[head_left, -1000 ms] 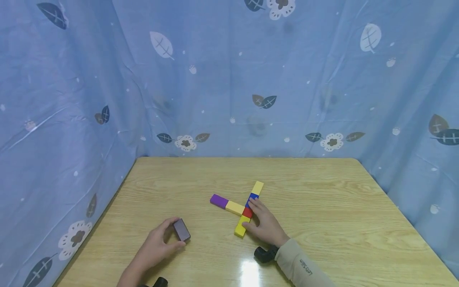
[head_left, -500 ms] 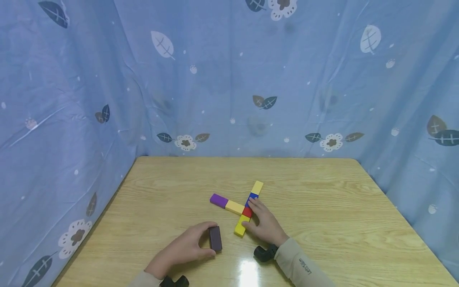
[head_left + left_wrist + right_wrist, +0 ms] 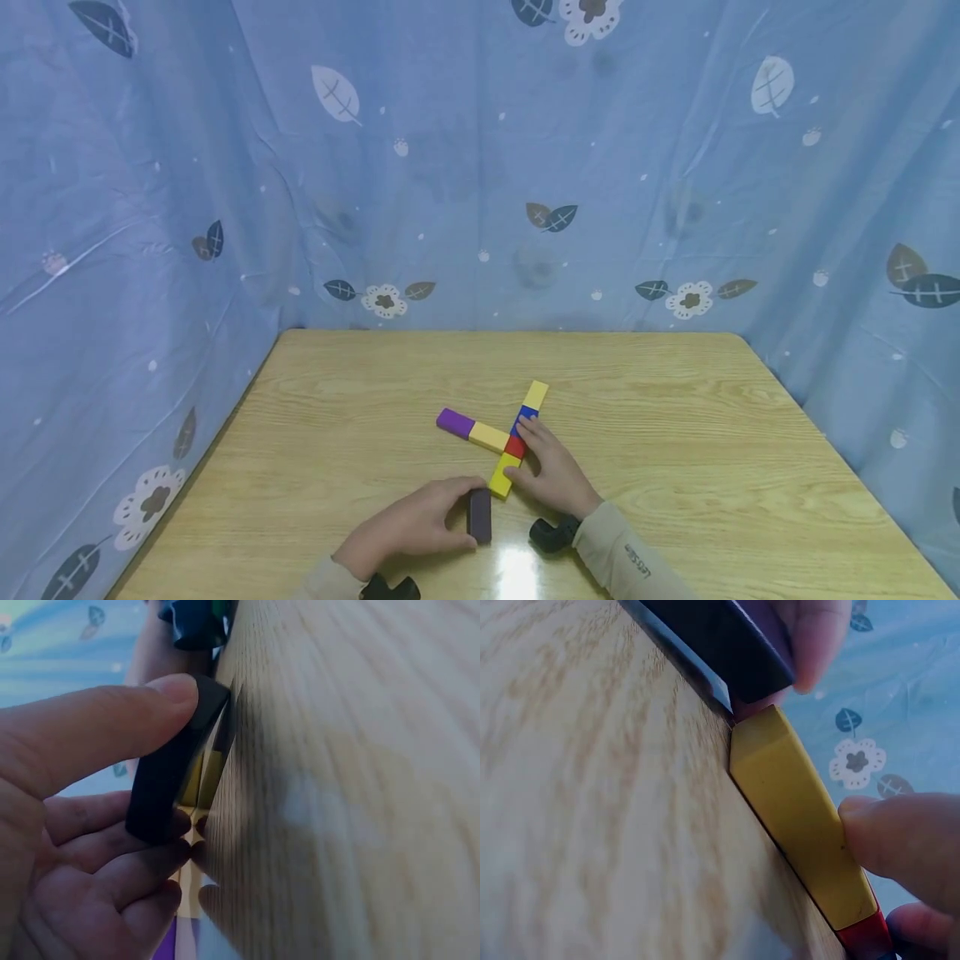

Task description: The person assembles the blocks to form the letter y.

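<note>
My left hand [image 3: 420, 521] pinches a dark brown block [image 3: 480, 517] between thumb and fingers. The left wrist view shows this dark block [image 3: 169, 769] tilted a little above the table. It hovers close to the near end of a yellow block [image 3: 504, 477]. A row runs away from that block: a red block [image 3: 515, 447], a blue block [image 3: 528, 412] and a pale yellow block [image 3: 536, 394]. My right hand [image 3: 555, 475] rests on the row, thumb on the near yellow block [image 3: 802, 825] and fingertips by the blue one, which they partly cover.
A light yellow block [image 3: 489, 437] and a purple block [image 3: 455, 422] form a branch to the left of the row. All lie on a wooden table [image 3: 675, 417]. A blue patterned curtain [image 3: 480, 167] hangs behind and at the sides.
My left hand has carried the dark brown block rightward to the near end of the row, turning it more in line with my view. My right hand has stayed in place.
</note>
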`<move>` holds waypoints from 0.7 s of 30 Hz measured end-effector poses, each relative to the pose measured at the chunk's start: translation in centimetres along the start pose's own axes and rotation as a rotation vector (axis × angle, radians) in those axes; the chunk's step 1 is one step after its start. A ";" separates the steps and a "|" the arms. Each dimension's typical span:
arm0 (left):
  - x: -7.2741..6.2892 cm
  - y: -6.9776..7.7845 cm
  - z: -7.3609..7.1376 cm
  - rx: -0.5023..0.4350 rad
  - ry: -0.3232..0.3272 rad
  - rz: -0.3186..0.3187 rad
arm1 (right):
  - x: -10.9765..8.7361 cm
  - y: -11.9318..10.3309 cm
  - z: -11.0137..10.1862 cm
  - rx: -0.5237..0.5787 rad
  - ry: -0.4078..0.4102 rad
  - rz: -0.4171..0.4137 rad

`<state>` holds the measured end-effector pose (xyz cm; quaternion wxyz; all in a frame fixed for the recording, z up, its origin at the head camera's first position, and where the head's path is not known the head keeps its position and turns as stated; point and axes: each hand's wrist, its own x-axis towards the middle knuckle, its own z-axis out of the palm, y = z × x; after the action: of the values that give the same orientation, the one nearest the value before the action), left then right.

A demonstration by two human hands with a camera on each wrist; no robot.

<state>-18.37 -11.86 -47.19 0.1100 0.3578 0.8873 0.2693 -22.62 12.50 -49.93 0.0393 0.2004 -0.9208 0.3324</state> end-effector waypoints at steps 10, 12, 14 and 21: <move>-0.3 0.3 -0.1 0.026 -0.080 0.034 | 0.0 0.0 -0.2 0.000 0.008 -0.009; -0.3 0.3 -0.1 0.031 -0.087 0.038 | 0.0 0.0 -0.2 0.000 0.007 -0.009; -0.4 0.3 0.0 0.038 -0.087 0.043 | 0.0 0.0 -0.1 0.000 0.006 -0.007; -0.5 0.1 0.3 0.020 -0.072 0.055 | 0.0 0.0 0.0 0.005 0.001 -0.002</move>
<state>-17.82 -12.07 -47.39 0.1311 0.3925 0.8753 0.2502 -22.64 12.52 -49.90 0.0396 0.2014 -0.9197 0.3347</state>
